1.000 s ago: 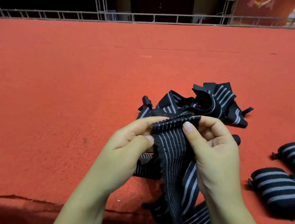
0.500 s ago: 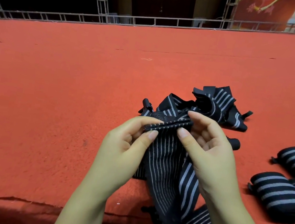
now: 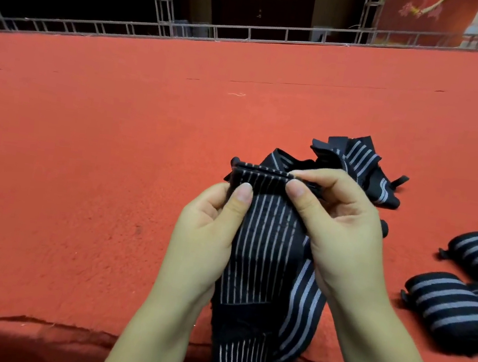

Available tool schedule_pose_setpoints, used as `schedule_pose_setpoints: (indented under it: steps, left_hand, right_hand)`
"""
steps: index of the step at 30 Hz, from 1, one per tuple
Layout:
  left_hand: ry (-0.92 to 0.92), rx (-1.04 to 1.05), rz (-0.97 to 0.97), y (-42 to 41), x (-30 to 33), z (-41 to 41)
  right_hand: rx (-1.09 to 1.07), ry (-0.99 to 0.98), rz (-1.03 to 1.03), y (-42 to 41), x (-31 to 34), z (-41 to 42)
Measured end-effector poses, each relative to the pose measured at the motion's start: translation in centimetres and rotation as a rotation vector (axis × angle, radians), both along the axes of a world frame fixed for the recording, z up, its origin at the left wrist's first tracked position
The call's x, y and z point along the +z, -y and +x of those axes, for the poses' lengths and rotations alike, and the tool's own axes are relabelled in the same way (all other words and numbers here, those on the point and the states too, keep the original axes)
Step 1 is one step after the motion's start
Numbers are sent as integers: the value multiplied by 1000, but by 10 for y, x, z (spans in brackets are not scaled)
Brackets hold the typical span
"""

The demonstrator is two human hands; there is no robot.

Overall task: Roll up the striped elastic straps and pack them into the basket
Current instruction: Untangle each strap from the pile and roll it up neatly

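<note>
In the head view, a striped elastic strap (image 3: 265, 246) is held above the near edge of a red felt-covered table (image 3: 79, 173); its upper end is folded over into a short flat fold that runs left to right, and this fold is pinched at both ends; the left hand (image 3: 209, 232) is clamped on the fold's left end, with the thumb pressed on the near face and the fingers hidden behind the cloth; the right hand (image 3: 338, 228) is clamped on the fold's right end, thumb on the near face and forefinger laid along the top edge; the fold thus lies between the two grips, at fingertip level, with the rest of the strap below them; the strap's long axis runs roughly up and down the picture, from the fold down past the wrists and over the table edge, where its lower end is cut off by the frame; its pale stripes run along that length; just beyond the hands, a loose heap of unrolled straps (image 3: 355, 172) is seen on the table, partly hidden by the fingers; well to the right, rolled straps (image 3: 453, 309) are lain side by side on the felt, their stripes running across; along the far edge of the table a metal truss rail (image 3: 252, 34) is seen.
</note>
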State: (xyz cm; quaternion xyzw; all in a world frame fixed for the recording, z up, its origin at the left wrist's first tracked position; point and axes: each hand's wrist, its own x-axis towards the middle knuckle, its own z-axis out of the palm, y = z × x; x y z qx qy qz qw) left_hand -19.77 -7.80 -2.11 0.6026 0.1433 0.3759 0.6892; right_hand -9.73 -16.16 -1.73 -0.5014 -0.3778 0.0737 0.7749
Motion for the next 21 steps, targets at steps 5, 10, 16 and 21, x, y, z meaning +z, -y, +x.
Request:
schedule_pose_setpoints:
  steps: [5, 10, 16, 21]
  left_hand:
    - [2, 75, 0, -5, -1, 1]
    - [-35, 82, -3, -2, -2, 0]
    - [-45, 128, -63, -3, -1, -7]
    - [-25, 178, -101, -4, -2, -9]
  right_hand:
    - [0, 128, -118, 8, 5, 2]
    - [-194, 374, -163, 10, 5, 1]
    - [-258, 590, -160, 3, -10, 1]
    - [-44, 519, -207, 4, -12, -1]
